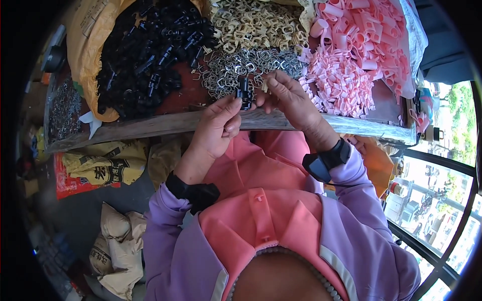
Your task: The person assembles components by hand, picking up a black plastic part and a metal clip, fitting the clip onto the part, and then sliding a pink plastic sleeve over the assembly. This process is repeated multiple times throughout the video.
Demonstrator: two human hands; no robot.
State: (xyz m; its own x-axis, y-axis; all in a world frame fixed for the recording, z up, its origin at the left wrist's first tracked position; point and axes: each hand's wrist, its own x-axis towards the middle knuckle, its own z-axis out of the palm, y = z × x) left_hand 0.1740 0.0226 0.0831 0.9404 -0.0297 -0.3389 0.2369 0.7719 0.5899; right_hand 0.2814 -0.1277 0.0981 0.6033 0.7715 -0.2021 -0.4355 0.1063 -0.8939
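Above the table's near edge, my left hand [217, 125] is closed, pinching a small black plastic fitting [245, 96] between thumb and fingers. The fitting stands upright, its narrow end pointing away from me. Close by on its right, my right hand [291, 100] is closed, with thumb and forefinger together on a small cream plastic clip [265, 87], partly hidden by the fingers. Just beyond both hands lies a heap of bent metal clips [221, 75]. Behind it is a pile of cream plastic clips [261, 25].
Black fittings [150, 55] spill from an orange sack [83, 55] on the left. On the right are small pink pieces [341, 83] and larger pink sleeves [371, 30]. The wooden table edge [175, 123] runs before me. Sacks [120, 241] lie on the floor at left.
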